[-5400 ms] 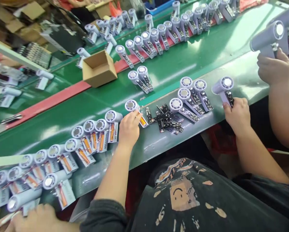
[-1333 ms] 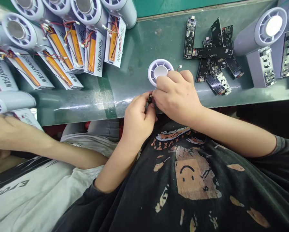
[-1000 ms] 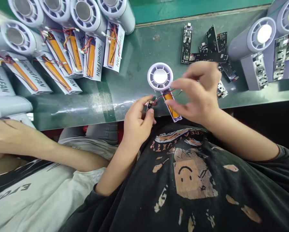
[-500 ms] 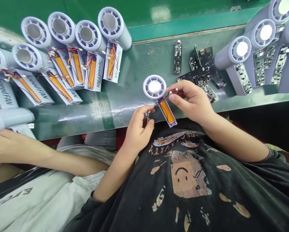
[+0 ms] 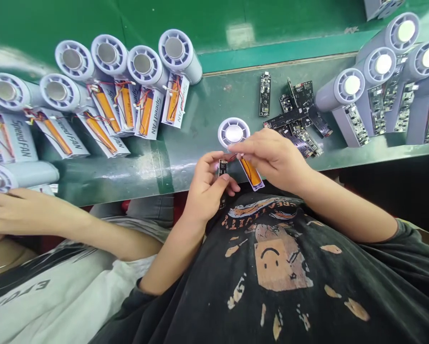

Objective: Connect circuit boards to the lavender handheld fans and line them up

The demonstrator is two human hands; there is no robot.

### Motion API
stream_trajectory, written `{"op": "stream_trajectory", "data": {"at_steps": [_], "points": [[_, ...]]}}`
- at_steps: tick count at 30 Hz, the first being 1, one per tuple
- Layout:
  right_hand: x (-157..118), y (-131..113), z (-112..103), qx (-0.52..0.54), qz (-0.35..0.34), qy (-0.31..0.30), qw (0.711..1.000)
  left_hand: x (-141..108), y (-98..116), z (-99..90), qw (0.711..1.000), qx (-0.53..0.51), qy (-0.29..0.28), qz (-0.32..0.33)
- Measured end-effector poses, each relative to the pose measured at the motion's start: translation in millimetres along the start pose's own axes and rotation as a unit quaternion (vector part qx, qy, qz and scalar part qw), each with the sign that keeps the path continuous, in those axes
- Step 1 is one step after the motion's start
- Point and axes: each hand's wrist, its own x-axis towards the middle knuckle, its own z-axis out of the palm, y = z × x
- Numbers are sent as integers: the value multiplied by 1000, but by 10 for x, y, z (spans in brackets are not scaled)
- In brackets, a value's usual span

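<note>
Left hand [image 5: 207,188] pinching small circuit board [image 5: 222,167] tight in its fingers [image 5: 210,160], right hand [image 5: 273,157] clenched on battery wire [image 5: 232,156]! Both hands close together, that short wire allowing no wider spread, white fan [image 5: 233,133] flat on bench [image 5: 186,153] just beside.

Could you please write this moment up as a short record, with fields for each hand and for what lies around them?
Surface: green workbench
Left hand: pinches a small black circuit board
Right hand: fingertips at thin wires, above an orange battery on a white card
Just ahead of the hands: white fan head
To the right: loose black circuit boards, grey fans
To the left: fans with SpeedFAN cards
Co-worker: a hand at the bench edge
</note>
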Motion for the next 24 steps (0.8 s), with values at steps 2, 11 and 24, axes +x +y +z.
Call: {"op": "stream_trajectory", "data": {"at_steps": [2, 11, 24], "points": [[9, -53, 31, -35, -8, -24, 999, 3, -25, -16, 1000, -18, 6, -4], [-3, -164, 238, -145, 84, -4, 986, -46, 8, 36, 980, 174, 25, 99], [-137, -71, 324, -252, -47, 38, 966, -10, 8, 97, 999, 18, 52, 0]]}}
